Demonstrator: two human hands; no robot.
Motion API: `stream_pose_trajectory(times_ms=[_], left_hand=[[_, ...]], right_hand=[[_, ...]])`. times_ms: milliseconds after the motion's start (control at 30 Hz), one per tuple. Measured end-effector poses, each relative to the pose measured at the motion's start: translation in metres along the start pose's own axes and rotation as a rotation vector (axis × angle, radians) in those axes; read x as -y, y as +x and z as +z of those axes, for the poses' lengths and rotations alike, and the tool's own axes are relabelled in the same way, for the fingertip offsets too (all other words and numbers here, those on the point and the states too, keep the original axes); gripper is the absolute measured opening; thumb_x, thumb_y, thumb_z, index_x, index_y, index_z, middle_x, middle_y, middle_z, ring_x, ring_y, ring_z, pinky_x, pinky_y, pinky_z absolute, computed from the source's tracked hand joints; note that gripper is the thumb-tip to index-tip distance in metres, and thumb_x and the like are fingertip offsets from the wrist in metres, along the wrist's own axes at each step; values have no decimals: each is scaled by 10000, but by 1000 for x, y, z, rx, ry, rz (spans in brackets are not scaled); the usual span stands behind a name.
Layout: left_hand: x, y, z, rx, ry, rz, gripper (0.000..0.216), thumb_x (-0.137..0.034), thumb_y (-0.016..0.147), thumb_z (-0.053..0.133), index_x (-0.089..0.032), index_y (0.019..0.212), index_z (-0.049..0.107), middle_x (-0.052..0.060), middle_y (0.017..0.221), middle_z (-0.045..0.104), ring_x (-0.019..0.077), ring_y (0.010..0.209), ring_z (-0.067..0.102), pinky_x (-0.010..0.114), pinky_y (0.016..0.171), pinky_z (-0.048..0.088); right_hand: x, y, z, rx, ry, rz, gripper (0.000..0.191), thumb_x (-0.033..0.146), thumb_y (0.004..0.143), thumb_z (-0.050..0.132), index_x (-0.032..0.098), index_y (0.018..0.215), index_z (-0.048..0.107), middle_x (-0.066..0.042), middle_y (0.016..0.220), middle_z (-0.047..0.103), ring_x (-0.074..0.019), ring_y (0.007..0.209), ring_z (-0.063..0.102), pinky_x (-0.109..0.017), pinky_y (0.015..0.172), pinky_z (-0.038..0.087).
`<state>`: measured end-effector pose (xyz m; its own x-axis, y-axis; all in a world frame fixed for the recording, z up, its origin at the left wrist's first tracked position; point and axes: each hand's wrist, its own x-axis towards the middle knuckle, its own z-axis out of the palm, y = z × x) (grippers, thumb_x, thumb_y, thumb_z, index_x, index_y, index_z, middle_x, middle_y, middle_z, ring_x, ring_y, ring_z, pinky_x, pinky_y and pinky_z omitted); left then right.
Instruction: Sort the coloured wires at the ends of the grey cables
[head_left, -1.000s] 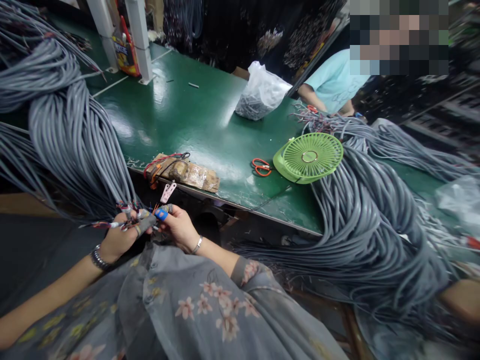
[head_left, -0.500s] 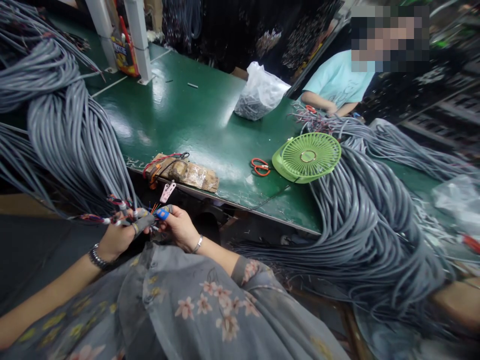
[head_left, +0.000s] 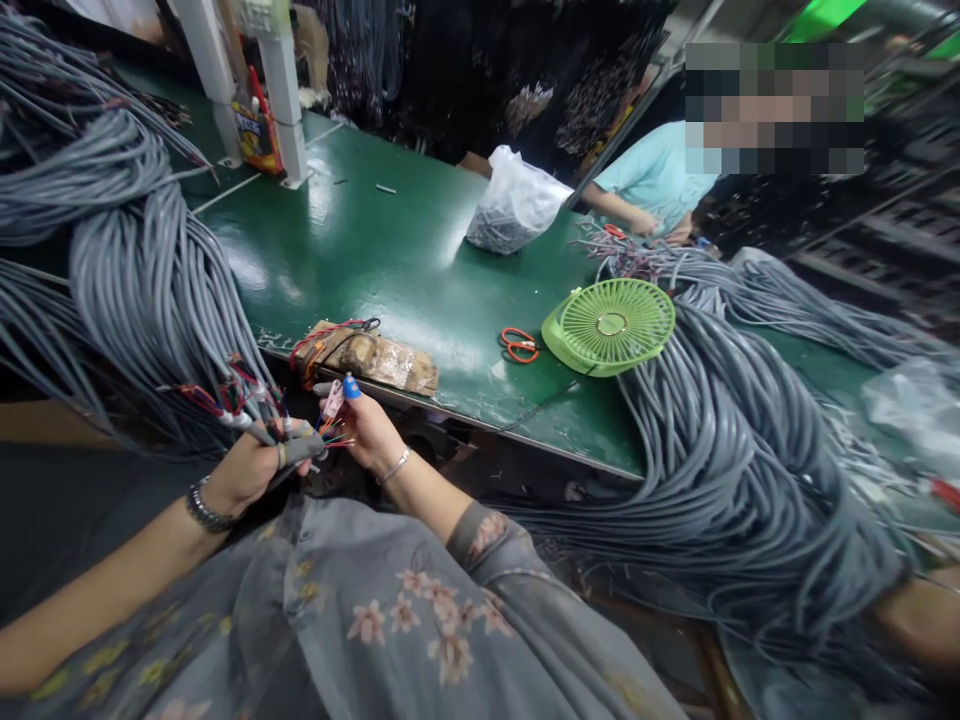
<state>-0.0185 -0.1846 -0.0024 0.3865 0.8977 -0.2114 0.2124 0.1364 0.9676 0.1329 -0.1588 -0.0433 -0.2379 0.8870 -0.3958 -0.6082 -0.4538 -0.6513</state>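
My left hand [head_left: 251, 465] is closed around the ends of several grey cables [head_left: 150, 290], whose stripped red and coloured wire tips [head_left: 232, 395] stick up above my fingers. My right hand [head_left: 367, 430], with a blue cap on one fingertip [head_left: 350, 388], pinches thin coloured wires [head_left: 334, 435] fanning out from the cable end held in my left hand. Both hands sit just below the front edge of the green table [head_left: 390, 240], close to a pink clip [head_left: 333, 400] hanging there.
A taped brown block with red wires [head_left: 367, 352], orange scissors [head_left: 520, 342] and a green fan [head_left: 611, 325] lie on the table. A clear bag [head_left: 514, 205] stands farther back. Large grey cable bundles [head_left: 742, 450] drape right. Another person in a light blue shirt [head_left: 652, 175] works opposite.
My right hand has lifted up and slightly right, its blue-capped finger now near the pink clip, drawing the thin wires out. The left hand stays closed on the cables.
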Motion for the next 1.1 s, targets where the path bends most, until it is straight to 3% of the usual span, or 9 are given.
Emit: stream_pose_trajectory(times_ms=[433, 633, 733, 900, 1100], left_hand=[[5, 7, 2, 20, -7, -62, 291, -405, 651, 714, -214, 467, 593, -6, 444, 550, 143, 471, 477, 285, 531, 448], [3, 4, -1, 48, 18, -34, 346, -463, 666, 730, -222, 462, 588, -2, 445, 560, 154, 477, 490, 299, 553, 461], [4, -2, -4, 47, 57, 15, 387, -490, 702, 717, -225, 453, 586, 1, 455, 570, 156, 497, 502, 294, 566, 449], [6, -9, -3, 1, 23, 88, 386, -507, 743, 681, -221, 492, 617, 1, 473, 584, 144, 495, 489, 278, 535, 401], [5, 0, 3, -38, -39, 54, 343, -460, 672, 703, -222, 449, 599, 2, 449, 565, 137, 475, 475, 276, 509, 387]], right_hand=[[-5, 6, 4, -102, 150, 14, 420, 569, 810, 793, 166, 780, 682, -12, 687, 656, -122, 587, 557, -243, 586, 505], [-2, 1, 2, -36, 160, 78, 510, 678, 913, 600, 177, 845, 662, -16, 727, 672, -117, 570, 559, -236, 544, 516], [0, 0, -1, 18, 135, 80, 496, 650, 959, 542, 177, 860, 659, -26, 762, 694, -121, 597, 591, -243, 570, 537], [-3, 2, -6, -2, 77, -19, 337, 490, 950, 645, 170, 860, 699, -12, 693, 675, -120, 608, 606, -229, 591, 529], [-6, 4, -5, 23, 100, -22, 393, 554, 897, 705, 167, 826, 692, -10, 706, 682, -118, 590, 589, -232, 558, 508]])
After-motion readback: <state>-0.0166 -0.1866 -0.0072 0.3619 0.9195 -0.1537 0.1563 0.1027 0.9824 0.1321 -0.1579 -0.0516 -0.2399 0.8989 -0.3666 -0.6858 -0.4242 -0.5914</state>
